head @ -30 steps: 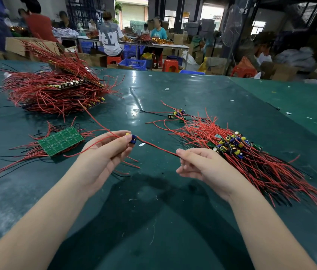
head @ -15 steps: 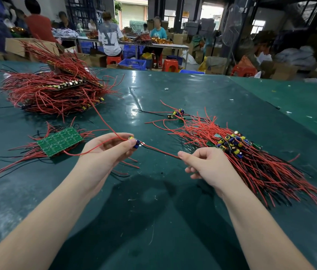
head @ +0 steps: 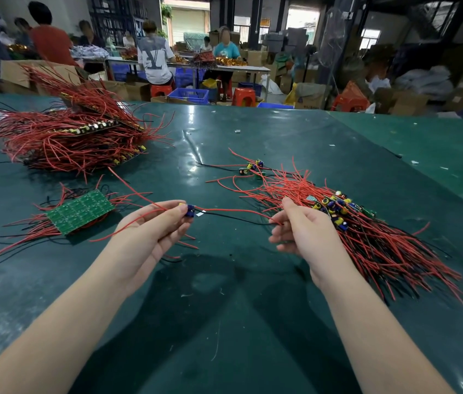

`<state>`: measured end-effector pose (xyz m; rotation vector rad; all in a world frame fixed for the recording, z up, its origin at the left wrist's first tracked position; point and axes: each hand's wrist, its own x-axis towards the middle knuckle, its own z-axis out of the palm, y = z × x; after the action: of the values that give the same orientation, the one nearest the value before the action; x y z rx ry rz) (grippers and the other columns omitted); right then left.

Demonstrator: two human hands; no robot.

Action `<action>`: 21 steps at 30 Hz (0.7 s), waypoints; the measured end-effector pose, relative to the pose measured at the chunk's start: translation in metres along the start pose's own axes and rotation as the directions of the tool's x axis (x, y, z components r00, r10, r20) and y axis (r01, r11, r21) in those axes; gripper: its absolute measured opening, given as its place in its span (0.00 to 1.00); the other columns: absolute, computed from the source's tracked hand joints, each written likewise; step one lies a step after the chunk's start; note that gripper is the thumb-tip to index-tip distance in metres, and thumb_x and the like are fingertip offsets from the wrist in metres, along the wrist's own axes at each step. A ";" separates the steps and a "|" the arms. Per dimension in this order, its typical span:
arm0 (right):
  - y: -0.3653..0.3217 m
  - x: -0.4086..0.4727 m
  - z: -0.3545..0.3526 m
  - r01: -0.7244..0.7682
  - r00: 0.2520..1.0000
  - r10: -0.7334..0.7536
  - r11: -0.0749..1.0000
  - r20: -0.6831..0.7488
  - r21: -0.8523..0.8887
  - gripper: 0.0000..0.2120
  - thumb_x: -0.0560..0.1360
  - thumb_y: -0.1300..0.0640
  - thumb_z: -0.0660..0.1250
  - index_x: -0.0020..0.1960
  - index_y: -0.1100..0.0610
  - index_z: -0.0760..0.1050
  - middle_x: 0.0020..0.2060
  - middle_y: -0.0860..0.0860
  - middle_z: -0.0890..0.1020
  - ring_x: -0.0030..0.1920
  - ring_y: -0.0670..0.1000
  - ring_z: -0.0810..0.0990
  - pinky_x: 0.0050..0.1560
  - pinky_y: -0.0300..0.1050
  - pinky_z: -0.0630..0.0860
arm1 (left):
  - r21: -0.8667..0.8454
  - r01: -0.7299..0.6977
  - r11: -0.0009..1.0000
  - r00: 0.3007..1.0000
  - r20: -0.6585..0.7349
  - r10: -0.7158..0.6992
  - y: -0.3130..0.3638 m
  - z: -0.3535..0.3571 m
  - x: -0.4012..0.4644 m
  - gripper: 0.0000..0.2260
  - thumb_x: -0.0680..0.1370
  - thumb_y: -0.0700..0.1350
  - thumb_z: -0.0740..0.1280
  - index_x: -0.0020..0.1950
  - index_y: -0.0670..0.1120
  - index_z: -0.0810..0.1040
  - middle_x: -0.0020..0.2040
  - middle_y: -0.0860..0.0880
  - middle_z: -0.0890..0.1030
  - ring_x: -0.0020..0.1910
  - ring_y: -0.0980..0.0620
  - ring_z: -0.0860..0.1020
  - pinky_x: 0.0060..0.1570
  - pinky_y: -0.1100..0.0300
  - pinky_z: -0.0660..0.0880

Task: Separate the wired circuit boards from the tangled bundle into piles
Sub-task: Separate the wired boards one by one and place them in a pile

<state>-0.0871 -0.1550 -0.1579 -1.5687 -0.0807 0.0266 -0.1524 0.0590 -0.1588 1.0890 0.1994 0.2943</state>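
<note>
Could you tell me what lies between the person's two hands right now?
In the head view, a red wire and a black wire stretch from left hand to right hand, above the green table.

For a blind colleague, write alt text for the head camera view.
Left hand pinches a small wired board; right hand holds its wires taut. On the green table, a sorted pile lies right, a tangled bundle far left.

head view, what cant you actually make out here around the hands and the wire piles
- Small circuit board pinched by the left hand: mostly hidden behind the fingertips, parts too small to identify.
- Right hand: the curled fingers hide just where they grip the wires.
- Right pile: boards too small to count.
- Far bundle: boards buried under red wires.
</note>
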 end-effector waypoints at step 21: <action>0.006 -0.005 0.004 0.127 0.987 -0.101 0.965 0.125 -0.228 0.15 0.73 0.58 0.72 0.29 0.60 0.74 0.24 0.46 0.77 0.32 0.47 0.75 0.38 0.43 0.77 | 0.068 -0.031 0.997 0.998 0.051 0.027 0.000 0.004 -0.007 0.09 0.67 0.39 0.71 0.46 0.39 0.81 0.39 0.46 0.85 0.37 0.55 0.83 0.40 0.67 0.79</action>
<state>-0.0924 -0.1510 -0.1644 -1.7965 -0.2716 0.0150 -0.1580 0.0527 -0.1569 1.1666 0.1503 0.2878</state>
